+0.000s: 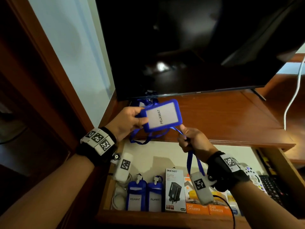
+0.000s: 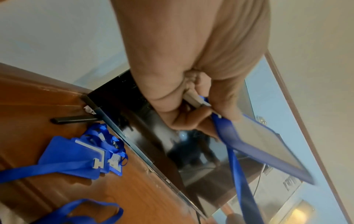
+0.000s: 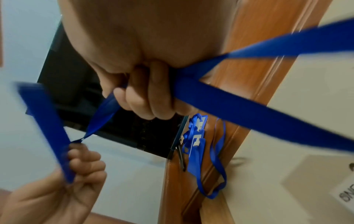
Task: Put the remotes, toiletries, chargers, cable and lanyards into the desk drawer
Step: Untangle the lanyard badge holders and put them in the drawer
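My left hand [image 1: 132,120] pinches a blue badge holder [image 1: 162,115] marked PELAWAT by its clip end, above the desk's front edge. My right hand [image 1: 189,139] grips that lanyard's blue strap [image 1: 192,160], which runs taut from the badge and hangs down over the open drawer [image 1: 165,156]. In the left wrist view the badge holder [image 2: 268,145] tilts under the curled fingers [image 2: 191,121]. The right wrist view shows my fingers [image 3: 145,97] wrapped round the strap [image 3: 239,104]. More blue lanyards [image 2: 80,154] lie heaped on the desk by the TV foot.
The drawer holds two PELAWAT badges [image 1: 143,197], a white charger box [image 1: 175,190], orange charger boxes [image 1: 208,207], a coiled white cable [image 1: 118,195] and remotes [image 1: 264,180]. A large black TV [image 1: 189,47] stands on the wooden desk [image 1: 231,116]. A white cable [image 1: 295,90] hangs at right.
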The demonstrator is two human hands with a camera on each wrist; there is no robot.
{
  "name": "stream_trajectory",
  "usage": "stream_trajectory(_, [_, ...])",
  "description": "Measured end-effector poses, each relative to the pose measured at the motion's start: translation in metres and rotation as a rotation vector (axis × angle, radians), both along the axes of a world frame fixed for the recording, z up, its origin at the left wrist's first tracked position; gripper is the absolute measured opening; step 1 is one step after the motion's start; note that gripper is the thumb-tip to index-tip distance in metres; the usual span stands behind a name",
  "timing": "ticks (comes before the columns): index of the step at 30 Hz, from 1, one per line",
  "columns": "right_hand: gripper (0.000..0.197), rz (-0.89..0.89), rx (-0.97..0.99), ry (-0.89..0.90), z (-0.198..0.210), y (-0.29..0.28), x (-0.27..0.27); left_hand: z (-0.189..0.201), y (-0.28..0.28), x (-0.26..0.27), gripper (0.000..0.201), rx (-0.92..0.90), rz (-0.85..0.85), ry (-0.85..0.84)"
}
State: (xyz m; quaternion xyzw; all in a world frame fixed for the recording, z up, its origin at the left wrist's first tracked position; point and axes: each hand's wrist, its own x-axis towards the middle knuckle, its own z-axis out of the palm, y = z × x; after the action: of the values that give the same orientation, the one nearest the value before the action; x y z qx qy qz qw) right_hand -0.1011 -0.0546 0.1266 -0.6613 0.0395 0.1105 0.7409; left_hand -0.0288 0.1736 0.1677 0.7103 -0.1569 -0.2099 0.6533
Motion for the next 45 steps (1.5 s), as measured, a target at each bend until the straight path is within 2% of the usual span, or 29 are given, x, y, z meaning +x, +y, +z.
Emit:
stream_trajectory(2, [0.042,0.013,-0.156,-0.050,-0.001,0.002,-0.004,-0.005,0.001,0.006,0.021,0.044,0.140,-0.047])
stream_trajectory(6, [0.037,0.101,-0.318,-0.160,0.014,0.020,-0.015,-0.014,-0.008,0.008,0.010,0.110,0.499,-0.102])
stream_trajectory(9, [0.033,0.191,-0.426,-0.225,0.033,0.033,-0.025,-0.022,-0.019,0.000,0.004,0.230,0.555,-0.187])
stream_trajectory(12, [0.029,0.255,-0.475,-0.298,0.052,0.037,-0.028,-0.037,-0.028,-0.016,0.018,0.466,0.456,-0.254])
stream_trajectory(14, [0.029,0.276,-0.559,-0.344,0.061,0.034,-0.024,-0.047,-0.032,-0.029,0.015,0.565,0.362,-0.348])
stream_trajectory(18, [0.031,0.339,-0.729,-0.303,0.052,0.016,-0.008,-0.051,-0.032,-0.047,0.014,0.685,0.007,-0.391])
stream_trajectory(21, [0.031,0.353,-0.779,-0.179,0.031,-0.006,0.003,-0.047,-0.026,-0.054,0.016,0.675,-0.258,-0.376])
stream_trajectory(23, [0.031,0.383,-0.745,-0.103,0.012,-0.017,0.003,-0.046,-0.021,-0.059,0.016,0.585,-0.311,-0.345])
stream_trajectory(25, [0.031,0.380,-0.585,0.010,-0.012,-0.023,-0.003,-0.045,-0.018,-0.062,0.017,0.475,-0.261,-0.310])
stream_trajectory(27, [0.023,0.305,-0.436,0.098,-0.034,-0.020,-0.012,-0.046,-0.018,-0.063,0.017,0.377,-0.184,-0.257])
stream_trajectory(29, [0.025,0.207,-0.382,0.166,-0.047,-0.012,-0.021,-0.048,-0.020,-0.065,0.018,0.311,-0.111,-0.192])
stream_trajectory(31, [0.014,0.118,-0.284,0.220,-0.052,0.002,-0.028,-0.052,-0.023,-0.068,0.021,0.197,-0.015,-0.084])
stream_trajectory(33, [0.018,0.099,-0.066,0.238,-0.055,0.016,-0.029,-0.055,-0.028,-0.069,0.023,0.045,0.127,0.059])
stream_trajectory(36, [0.034,0.105,0.071,0.227,-0.059,0.035,-0.024,-0.060,-0.035,-0.062,0.019,-0.082,0.314,0.187])
stream_trajectory(39, [0.042,0.088,0.058,0.188,-0.057,0.050,-0.019,-0.061,-0.044,-0.053,0.018,-0.151,0.475,0.206])
stream_trajectory(41, [0.043,0.081,-0.012,0.162,-0.054,0.059,-0.019,-0.063,-0.046,-0.047,0.015,-0.139,0.580,0.160])
stream_trajectory(43, [0.042,0.088,-0.155,0.105,-0.047,0.065,-0.019,-0.068,-0.043,-0.043,0.011,0.019,0.623,0.015])
stream_trajectory(45, [0.041,0.144,-0.399,0.026,-0.038,0.066,-0.018,-0.077,-0.034,-0.042,0.011,0.187,0.616,-0.095])
